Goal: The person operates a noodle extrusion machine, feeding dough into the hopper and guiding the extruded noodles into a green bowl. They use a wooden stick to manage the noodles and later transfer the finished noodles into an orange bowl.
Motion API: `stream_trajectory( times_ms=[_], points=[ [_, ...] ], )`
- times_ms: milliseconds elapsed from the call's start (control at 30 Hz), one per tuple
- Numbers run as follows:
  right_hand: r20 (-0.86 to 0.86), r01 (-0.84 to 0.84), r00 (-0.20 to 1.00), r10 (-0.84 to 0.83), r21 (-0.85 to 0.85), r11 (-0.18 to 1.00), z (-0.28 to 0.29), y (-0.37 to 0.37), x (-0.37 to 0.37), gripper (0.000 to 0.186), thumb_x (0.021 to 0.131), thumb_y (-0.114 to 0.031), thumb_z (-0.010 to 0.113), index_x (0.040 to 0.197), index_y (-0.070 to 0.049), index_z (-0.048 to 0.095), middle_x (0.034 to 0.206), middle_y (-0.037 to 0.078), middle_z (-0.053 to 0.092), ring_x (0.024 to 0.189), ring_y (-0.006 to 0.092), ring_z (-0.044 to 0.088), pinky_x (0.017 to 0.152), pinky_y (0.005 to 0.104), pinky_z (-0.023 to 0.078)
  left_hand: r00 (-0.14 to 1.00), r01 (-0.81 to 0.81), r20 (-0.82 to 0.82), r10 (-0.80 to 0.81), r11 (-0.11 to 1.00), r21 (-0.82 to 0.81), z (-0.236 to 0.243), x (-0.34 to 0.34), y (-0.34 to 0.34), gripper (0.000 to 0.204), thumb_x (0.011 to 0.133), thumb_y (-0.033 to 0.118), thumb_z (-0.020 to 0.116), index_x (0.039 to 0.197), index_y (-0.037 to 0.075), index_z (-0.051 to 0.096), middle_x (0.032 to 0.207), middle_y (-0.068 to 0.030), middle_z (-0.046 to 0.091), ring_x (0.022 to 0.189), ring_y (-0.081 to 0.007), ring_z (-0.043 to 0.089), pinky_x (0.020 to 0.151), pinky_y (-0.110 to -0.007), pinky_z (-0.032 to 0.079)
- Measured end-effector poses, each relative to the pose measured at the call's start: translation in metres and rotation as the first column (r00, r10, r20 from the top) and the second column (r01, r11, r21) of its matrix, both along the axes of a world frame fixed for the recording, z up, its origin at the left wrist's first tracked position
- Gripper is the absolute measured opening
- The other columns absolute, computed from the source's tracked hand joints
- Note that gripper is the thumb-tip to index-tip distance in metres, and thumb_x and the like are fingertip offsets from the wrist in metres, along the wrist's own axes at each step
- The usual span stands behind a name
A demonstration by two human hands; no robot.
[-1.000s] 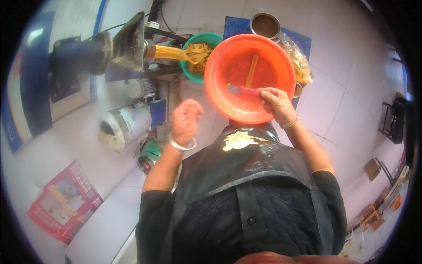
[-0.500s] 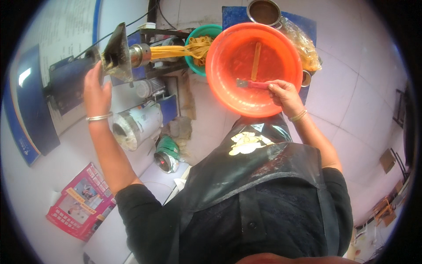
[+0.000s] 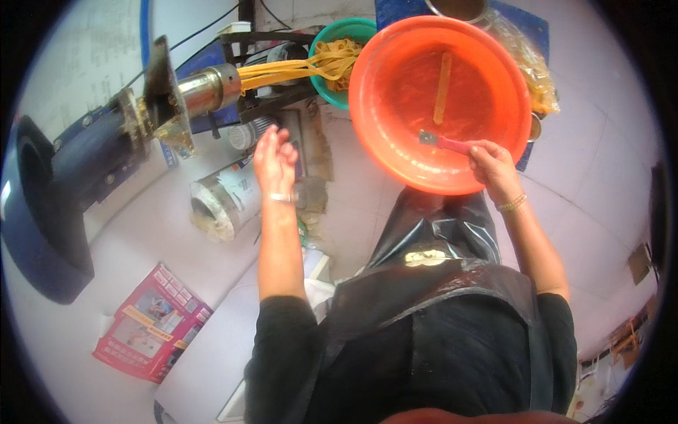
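My right hand (image 3: 494, 171) is closed round the red handle of a small scraper-like tool (image 3: 453, 145). Its short metal blade points left over the near part of a large orange basin (image 3: 359, 106). Inside the basin lies a straight, flat brownish strip (image 3: 442, 88); I cannot tell what it is made of. My left hand (image 3: 275, 161) is in the air left of the basin, fingers loosely curled and apart, holding nothing. Beyond it, the metal nozzle (image 3: 220, 85) of a machine has yellow noodle-like strands (image 3: 282, 72) running from it into a green basin (image 3: 320, 88).
The dark machine body (image 3: 95, 164) reaches in from the left. A white cylinder (image 3: 224, 201) and a motor (image 3: 247, 134) lie below the nozzle. A metal pot (image 3: 459, 8) and a clear bag of yellow food (image 3: 530, 60) stand behind the orange basin. A pink poster (image 3: 152, 325) is at lower left.
My left hand has come away from the machine behind the nozzle and moved right. My right hand still grips the red-handled tool over the basin. The whole view has shifted.
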State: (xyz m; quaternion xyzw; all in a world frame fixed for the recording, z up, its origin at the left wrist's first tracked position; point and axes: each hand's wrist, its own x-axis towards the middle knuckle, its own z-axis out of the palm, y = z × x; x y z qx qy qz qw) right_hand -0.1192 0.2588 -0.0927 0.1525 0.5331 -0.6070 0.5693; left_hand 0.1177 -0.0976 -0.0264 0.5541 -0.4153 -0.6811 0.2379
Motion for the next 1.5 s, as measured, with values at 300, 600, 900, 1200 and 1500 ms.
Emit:
stream_trajectory(
  times_ms=[300,600,900,1200,1500],
  points=[
    [0.073,-0.042,0.997,0.038,0.067,0.997,-0.043,-0.001,0.029,0.012,0.093,-0.015,0.058,0.095,-0.004,0.062,0.066,-0.001,0.055,0.046,0.0031,0.040,0.042,0.0182,0.027,0.779,-0.151,-0.543,0.314,0.934,0.323,-0.081,-0.030,-0.121,0.044,0.099,0.035,0.037,0.111,-0.002,0.057,0.114,-0.0162,0.061,0.081,-0.0220,0.056,0.059,-0.032,0.047],
    [0.091,-0.077,0.993,0.069,0.087,0.993,-0.043,-0.014,0.036,0.011,0.093,-0.015,0.058,0.094,-0.004,0.062,0.065,-0.001,0.055,0.046,0.0035,0.041,0.041,0.0190,0.028,0.406,0.102,-0.887,0.222,0.953,0.285,-0.110,-0.049,-0.140,0.015,0.085,0.017,0.054,0.086,0.002,0.057,0.067,-0.0013,0.048,0.054,-0.0118,0.038,0.048,-0.025,0.031],
    [0.041,-0.097,0.995,0.093,0.106,0.990,-0.024,-0.020,0.033,0.014,0.092,-0.015,0.059,0.099,-0.003,0.062,0.066,-0.001,0.054,0.047,0.0036,0.038,0.042,0.0184,0.026,0.769,0.051,-0.584,0.260,0.886,0.461,-0.149,-0.026,-0.075,0.007,0.085,0.012,0.059,0.081,0.006,0.057,0.061,-0.0010,0.048,0.054,-0.0132,0.045,0.050,-0.027,0.040],
    [-0.051,-0.083,0.995,0.082,-0.024,0.996,0.033,-0.028,0.024,0.014,0.093,-0.014,0.057,0.099,-0.003,0.061,0.068,0.000,0.054,0.047,0.0045,0.040,0.042,0.0186,0.029,0.842,0.333,-0.540,-0.002,0.789,0.516,-0.042,0.016,0.086,0.028,0.073,-0.009,0.049,0.094,0.006,0.060,0.080,-0.0093,0.060,0.063,-0.0160,0.051,0.051,-0.024,0.039],
    [-0.231,-0.071,0.973,0.030,-0.171,0.983,0.109,-0.033,0.002,0.016,0.093,-0.015,0.058,0.102,-0.003,0.063,0.068,-0.001,0.055,0.048,0.0044,0.043,0.041,0.0180,0.031,0.698,0.370,0.182,-0.692,0.132,-0.920,0.202,-0.085,0.140,0.029,0.083,-0.003,0.053,0.111,0.002,0.058,0.095,-0.0135,0.059,0.076,-0.0239,0.059,0.065,-0.030,0.050]
  ],
)
